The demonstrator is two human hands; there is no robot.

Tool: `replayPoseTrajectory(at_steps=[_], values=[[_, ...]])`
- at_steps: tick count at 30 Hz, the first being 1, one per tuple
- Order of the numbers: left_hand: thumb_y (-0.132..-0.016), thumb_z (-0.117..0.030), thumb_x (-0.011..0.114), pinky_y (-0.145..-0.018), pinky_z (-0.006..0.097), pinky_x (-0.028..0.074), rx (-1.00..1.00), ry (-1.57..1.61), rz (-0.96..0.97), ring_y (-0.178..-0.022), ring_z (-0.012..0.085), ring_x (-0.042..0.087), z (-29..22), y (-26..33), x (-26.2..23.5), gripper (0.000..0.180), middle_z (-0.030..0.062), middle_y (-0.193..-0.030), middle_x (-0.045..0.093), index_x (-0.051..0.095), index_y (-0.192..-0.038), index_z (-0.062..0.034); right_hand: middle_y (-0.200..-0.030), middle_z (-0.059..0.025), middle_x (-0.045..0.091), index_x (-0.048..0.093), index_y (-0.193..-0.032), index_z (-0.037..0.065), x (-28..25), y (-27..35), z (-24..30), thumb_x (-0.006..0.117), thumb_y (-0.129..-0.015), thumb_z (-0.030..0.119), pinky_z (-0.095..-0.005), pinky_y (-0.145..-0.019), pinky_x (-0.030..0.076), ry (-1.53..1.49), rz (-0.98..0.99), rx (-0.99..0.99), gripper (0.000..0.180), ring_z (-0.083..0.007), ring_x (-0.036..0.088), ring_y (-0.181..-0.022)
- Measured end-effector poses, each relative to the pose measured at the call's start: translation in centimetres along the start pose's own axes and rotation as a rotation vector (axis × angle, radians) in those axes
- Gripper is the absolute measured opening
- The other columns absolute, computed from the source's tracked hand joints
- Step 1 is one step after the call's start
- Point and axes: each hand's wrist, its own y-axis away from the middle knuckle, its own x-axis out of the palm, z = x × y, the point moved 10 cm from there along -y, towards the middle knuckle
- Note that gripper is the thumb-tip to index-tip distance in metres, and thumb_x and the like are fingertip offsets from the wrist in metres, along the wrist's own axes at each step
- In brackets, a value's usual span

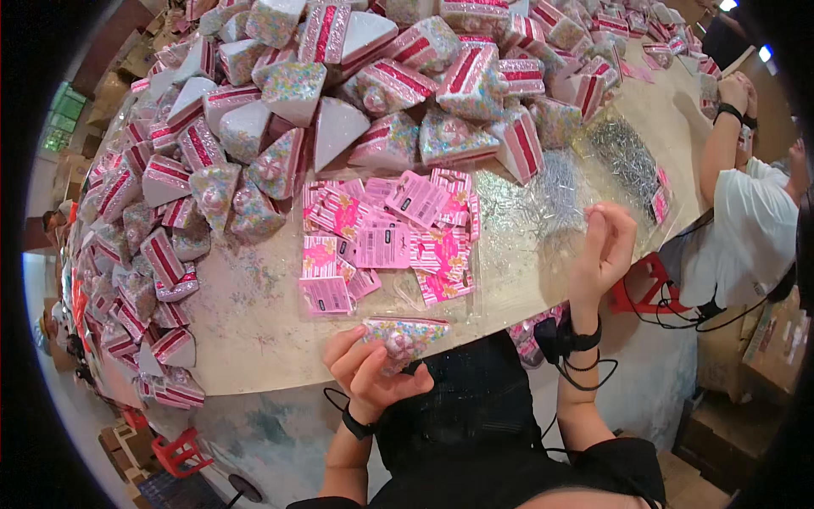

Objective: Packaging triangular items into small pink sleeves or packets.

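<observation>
A workroom with cardboard boxes point(721, 433) stacked low on the right, and a pale, glitter-flecked table point(254, 339) curving across the middle. A great heap of toy cake slices point(292, 92) fills the far side and spills down the left. Straight ahead, a clear tray point(476, 307) of pink cards point(381, 244) lies between the near edge and that heap. To its right sit clear bags of silvery thin pieces point(626, 157), and beyond them, at the right, a co-worker in a white top point(750, 229) has both hands raised.

Now the hands! The left hand point(369, 377) has its fingers and thumb gripping one held slice point(407, 341), right at the near edge, just this side of the tray. The right hand point(604, 250) is up near the bags, fingers curled toward the thumb; whether they pinch something thin, I cannot tell.

And that slice: a wedge coated in pastel sprinkles, a pink swirl on its near part, a reddish stripe along its far edge.

The count: one slice in hand, one tray, two bags, two red stools point(180, 454); the heap and the cards overlap too much to number.
</observation>
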Motion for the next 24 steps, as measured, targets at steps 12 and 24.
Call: replayPoseTrajectory(at_steps=[12,24], values=[[-0.073,-0.028,0.076,-0.083,0.042,0.046,0.015,-0.009,-0.005,-0.104,0.0296,0.052,-0.2,-0.1,0.2,0.054,0.0072,-0.110,0.046,0.044,-0.114,-0.0112,-0.091,-0.0057,0.056,0.064,-0.101,-0.001,1.1,0.3,-0.5,0.060,-0.088,-0.007,-0.0216,-0.067,0.046,0.026,0.111,0.132,0.015,-0.0102,0.055,-0.075],[-0.074,-0.026,0.074,-0.083,0.042,0.047,0.029,-0.031,-0.014,-0.104,0.0297,0.052,-0.4,-0.1,0.4,0.051,0.0074,-0.109,0.047,0.045,-0.112,-0.0107,-0.100,-0.0090,0.053,0.059,-0.101,-0.005,3.5,0.3,-1.7,0.053,-0.091,-0.009,-0.0276,-0.076,0.055,-0.149,0.291,0.195,0.013,-0.0179,0.065,-0.087]])
